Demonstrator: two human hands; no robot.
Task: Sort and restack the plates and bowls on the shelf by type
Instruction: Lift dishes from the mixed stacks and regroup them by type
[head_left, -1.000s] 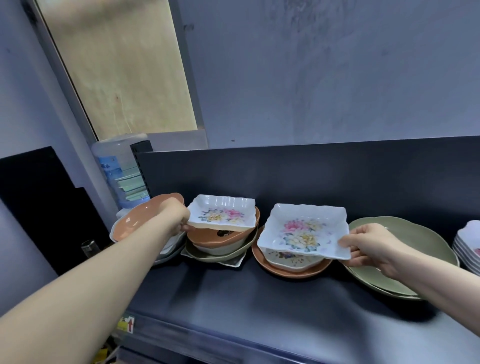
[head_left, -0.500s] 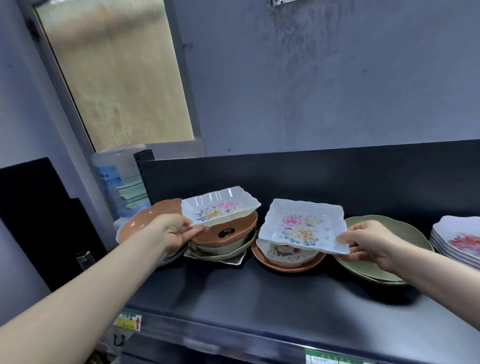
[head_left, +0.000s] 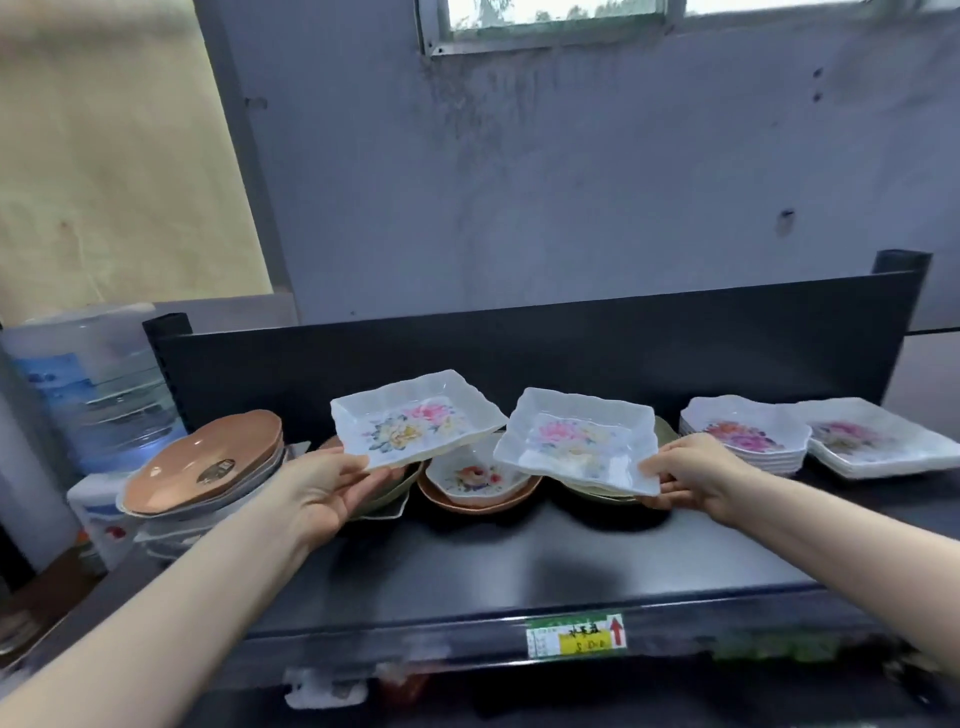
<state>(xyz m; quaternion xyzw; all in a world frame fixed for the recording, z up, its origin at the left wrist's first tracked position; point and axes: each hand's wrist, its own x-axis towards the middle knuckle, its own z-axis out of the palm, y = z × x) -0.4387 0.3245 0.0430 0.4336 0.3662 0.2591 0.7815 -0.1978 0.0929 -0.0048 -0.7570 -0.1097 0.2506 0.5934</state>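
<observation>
- Behind the dark shelf (head_left: 519, 561) rises a stained grey wall, with a window frame at the top edge and a water jug (head_left: 98, 384) off to the left.
- Head view: the left hand (head_left: 324, 486) pinches the near edge of 1 white square floral plate (head_left: 415, 418), thumb on top and fingers underneath, holding it tilted in the air above the left-centre dishes.
- The right hand (head_left: 691, 475) pinches the near right corner of a second square floral plate (head_left: 579, 439), also lifted clear of the shelf and hanging over a green plate (head_left: 597, 492) that is mostly hidden.
- Between the 2 raised plates, a small floral bowl (head_left: 475, 475) sits inside a brown dish (head_left: 467, 503) on the shelf.
- At the left end, a brown oval dish (head_left: 208, 462) tops a stack of pale dishes.
- At the right end stand 2 stacks of square floral plates (head_left: 745, 434), just beside each other; the farther one (head_left: 883, 439) looks flatter, though the blur there makes that uncertain.
- A green and yellow price label (head_left: 575, 635) is fixed to the shelf's front lip.
</observation>
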